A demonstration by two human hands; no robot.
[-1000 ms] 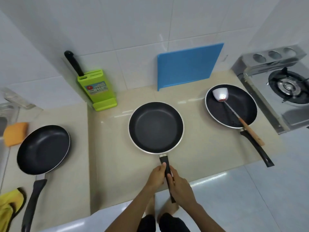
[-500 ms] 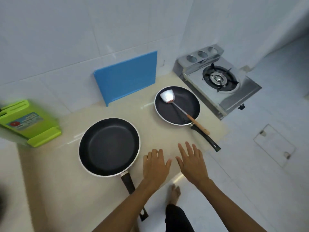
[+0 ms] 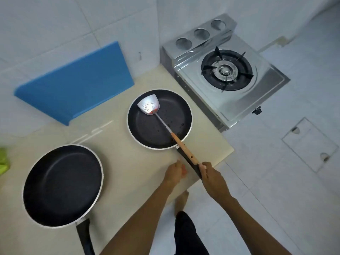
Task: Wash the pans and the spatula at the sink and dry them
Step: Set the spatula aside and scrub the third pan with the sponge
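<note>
Beige counter [image 3: 128, 162], right hand [image 3: 211, 179] gripping pan handle [image 3: 191, 165], left hand [image 3: 174, 172] alongside, grip unclear

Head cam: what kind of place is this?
Most likely a small home kitchen: a single-burner gas stove stands beside a beige counter carrying a frying pan and a second pan with a spatula in it; a blue cutting board leans on the tiled wall.

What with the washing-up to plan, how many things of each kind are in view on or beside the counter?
Frying pans: 2, the near pan and the far pan
Spatula: 1, lying in the far pan
Blue cutting board: 1
Gas stove: 1
Green item, cut off at the left edge: 1
Total: 6
</note>
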